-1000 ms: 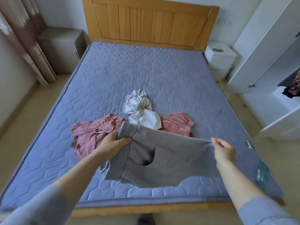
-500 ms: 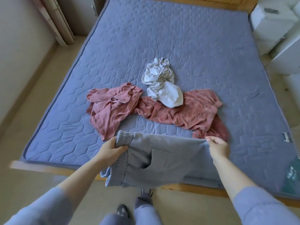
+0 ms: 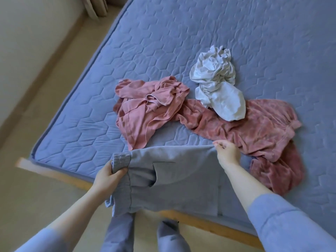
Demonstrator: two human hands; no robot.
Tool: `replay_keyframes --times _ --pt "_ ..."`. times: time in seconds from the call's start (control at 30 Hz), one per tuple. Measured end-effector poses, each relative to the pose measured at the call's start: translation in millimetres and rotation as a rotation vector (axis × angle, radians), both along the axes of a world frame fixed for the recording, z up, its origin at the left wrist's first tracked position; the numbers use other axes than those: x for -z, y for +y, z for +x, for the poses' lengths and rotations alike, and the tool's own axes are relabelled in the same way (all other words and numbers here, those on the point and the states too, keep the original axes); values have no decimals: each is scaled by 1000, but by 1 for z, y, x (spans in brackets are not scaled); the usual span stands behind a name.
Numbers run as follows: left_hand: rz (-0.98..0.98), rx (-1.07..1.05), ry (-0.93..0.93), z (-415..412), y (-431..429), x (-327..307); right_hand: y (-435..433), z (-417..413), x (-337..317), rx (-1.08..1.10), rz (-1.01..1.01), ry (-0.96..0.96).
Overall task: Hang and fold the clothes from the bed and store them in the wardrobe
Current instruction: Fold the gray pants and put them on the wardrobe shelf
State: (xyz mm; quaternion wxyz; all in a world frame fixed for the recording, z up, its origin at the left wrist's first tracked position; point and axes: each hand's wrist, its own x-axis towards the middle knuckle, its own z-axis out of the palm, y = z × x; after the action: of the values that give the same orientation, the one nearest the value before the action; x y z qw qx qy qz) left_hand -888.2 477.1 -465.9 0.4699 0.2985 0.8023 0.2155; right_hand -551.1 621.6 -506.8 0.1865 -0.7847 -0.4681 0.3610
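Note:
A grey garment [image 3: 174, 180] with a ribbed cuff and a pocket hangs stretched between my hands over the bed's near edge. My left hand [image 3: 107, 177] grips its ribbed end on the left. My right hand [image 3: 227, 151] pinches its upper edge on the right. Behind it on the blue quilted mattress [image 3: 181, 42] lie a crumpled light pink garment [image 3: 147, 106], a fuzzy darker pink garment [image 3: 254, 130] and a bunched white garment [image 3: 218, 88] partly on top of the fuzzy one.
The bed's wooden frame [image 3: 60, 176] runs along the near edge. My legs and feet [image 3: 145, 235] stand on the beige floor just below it. A wall and curtain hem [image 3: 96, 8] are at the upper left. The wardrobe is out of view.
The view has tilted down and swung left; the headboard and wardrobe have left the frame. The grey garment stays held in both hands, lower and nearer the bed's foot.

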Motion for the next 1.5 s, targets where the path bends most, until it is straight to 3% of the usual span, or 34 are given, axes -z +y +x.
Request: replay_keyframes --times 0.5,0.73,0.93,1.07,1.33,1.5 --pt "-52 -37 -5 -89 27 111 49 -136 84 -215 -78 -103" --pt "-81 -6 -16 -103 34 142 7 -169 102 -319 -76 -107" --pt "-124 22 -37 -108 30 151 -63 -196 118 -152 -221 136" --pt "-159 7 -62 -109 26 157 -84 -211 136 -46 -388 182" --pt "-248 -27 -120 -102 17 168 -92 -219 143 -21 -487 378" --pt "-307 91 -130 -102 16 164 -107 -211 138 19 -382 169"
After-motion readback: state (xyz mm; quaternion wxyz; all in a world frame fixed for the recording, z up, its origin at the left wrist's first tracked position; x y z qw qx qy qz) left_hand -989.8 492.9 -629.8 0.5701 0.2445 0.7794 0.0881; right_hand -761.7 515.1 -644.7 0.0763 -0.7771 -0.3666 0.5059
